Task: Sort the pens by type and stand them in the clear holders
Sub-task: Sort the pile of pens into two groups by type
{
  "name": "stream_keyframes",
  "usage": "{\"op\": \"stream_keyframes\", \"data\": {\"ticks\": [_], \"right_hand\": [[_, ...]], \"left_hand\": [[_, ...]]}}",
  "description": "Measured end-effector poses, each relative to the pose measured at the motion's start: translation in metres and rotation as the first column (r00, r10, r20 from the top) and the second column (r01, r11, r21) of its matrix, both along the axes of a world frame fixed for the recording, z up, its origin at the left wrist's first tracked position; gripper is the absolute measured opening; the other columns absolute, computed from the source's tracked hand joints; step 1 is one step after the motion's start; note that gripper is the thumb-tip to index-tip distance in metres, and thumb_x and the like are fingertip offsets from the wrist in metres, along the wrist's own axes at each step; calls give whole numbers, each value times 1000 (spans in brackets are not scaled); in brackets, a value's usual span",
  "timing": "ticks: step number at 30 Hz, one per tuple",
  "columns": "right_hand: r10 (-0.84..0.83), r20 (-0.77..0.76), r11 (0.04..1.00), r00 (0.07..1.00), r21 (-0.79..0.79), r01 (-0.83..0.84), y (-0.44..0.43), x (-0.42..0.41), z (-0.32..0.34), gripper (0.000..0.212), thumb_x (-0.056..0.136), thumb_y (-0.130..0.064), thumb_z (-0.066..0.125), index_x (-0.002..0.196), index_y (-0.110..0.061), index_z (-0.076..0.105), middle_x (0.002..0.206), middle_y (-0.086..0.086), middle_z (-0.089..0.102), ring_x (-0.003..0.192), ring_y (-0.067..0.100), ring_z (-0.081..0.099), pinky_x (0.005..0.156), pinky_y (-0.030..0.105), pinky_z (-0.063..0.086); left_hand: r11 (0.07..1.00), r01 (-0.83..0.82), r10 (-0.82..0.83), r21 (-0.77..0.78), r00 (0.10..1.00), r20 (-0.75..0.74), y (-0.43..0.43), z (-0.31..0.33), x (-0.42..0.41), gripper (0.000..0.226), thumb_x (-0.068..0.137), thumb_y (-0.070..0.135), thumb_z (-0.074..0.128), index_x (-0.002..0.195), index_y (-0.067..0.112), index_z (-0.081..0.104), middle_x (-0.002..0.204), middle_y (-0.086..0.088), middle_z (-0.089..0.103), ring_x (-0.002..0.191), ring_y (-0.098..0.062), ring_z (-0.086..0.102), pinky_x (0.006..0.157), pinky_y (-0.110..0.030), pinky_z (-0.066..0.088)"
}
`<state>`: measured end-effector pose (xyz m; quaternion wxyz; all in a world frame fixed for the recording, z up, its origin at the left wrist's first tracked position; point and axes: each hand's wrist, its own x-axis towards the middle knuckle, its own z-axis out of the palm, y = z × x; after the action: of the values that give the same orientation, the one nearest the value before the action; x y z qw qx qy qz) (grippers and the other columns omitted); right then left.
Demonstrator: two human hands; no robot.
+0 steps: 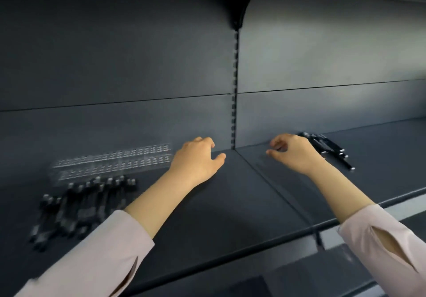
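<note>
A clear gridded holder [113,160] stands at the back left of a dark shelf [207,216], blurred. In front of it lies a heap of several black pens [80,207] with silver ends. My left hand [196,160] hovers just right of the holder, fingers curled loosely, holding nothing. My right hand [292,151] is past the shelf seam, fingers bent and apart, with nothing visible in them. Just behind and right of it lies a smaller bunch of black pens [329,147], partly hidden by the hand.
The grey back panel [138,66] rises behind the shelf, with a slotted upright [235,89] at the seam. The shelf's front edge [230,253] runs diagonally below my forearms. Pale pink sleeves cover both arms.
</note>
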<state>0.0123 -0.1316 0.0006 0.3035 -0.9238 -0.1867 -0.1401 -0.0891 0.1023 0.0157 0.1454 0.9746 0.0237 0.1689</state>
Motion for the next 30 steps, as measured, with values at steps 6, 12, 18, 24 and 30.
{"op": "stream_keyframes", "data": {"ticks": [6, 12, 18, 24, 30], "right_hand": [[-73, -42, 997, 996, 13, 73, -118, 62, -5, 16, 84, -26, 71, 96, -17, 67, 91, -4, 67, 86, 13, 55, 75, 21, 35], [-54, -79, 997, 995, 49, 58, -164, 127, -15, 16, 87, -25, 68, 100, -16, 68, 92, -1, 67, 84, 13, 58, 78, 19, 37], [-15, -141, 996, 990, 80, 27, -167, 180, -28, 13, 89, -22, 65, 98, -13, 67, 92, 2, 68, 81, 15, 57, 75, 21, 38], [23, -113, 995, 993, 98, -12, -162, 213, -36, 15, 93, -23, 56, 93, -17, 70, 87, -1, 66, 82, 13, 56, 71, 18, 35], [233, -323, 939, 917, 320, -126, -155, 220, -38, 28, 101, -26, 44, 101, -10, 66, 85, -2, 70, 75, 14, 64, 67, 26, 54]], "left_hand": [[994, -22, 10, -106, 993, -113, -114, -24, 77, 57, 95, 53, 48, 137, 14, 47, 139, -3, 48, 125, -25, 47, 99, -43, 45], [977, -37, 8, -209, 991, -136, -176, -43, 142, 60, 95, 54, 49, 141, 15, 44, 144, -3, 44, 129, -25, 45, 103, -44, 43], [940, -140, 93, -310, 982, -163, -206, -58, 195, 66, 96, 57, 46, 141, 9, 40, 146, -8, 44, 133, -29, 41, 100, -40, 40], [937, -170, 116, -306, 975, -188, -225, -60, 230, 69, 94, 66, 36, 138, 13, 44, 141, -9, 51, 128, -32, 47, 100, -42, 43], [946, -131, 85, -296, 983, -163, -245, -67, 244, 72, 87, 74, 38, 127, 16, 53, 127, -7, 60, 125, -31, 46, 93, -41, 42]]}}
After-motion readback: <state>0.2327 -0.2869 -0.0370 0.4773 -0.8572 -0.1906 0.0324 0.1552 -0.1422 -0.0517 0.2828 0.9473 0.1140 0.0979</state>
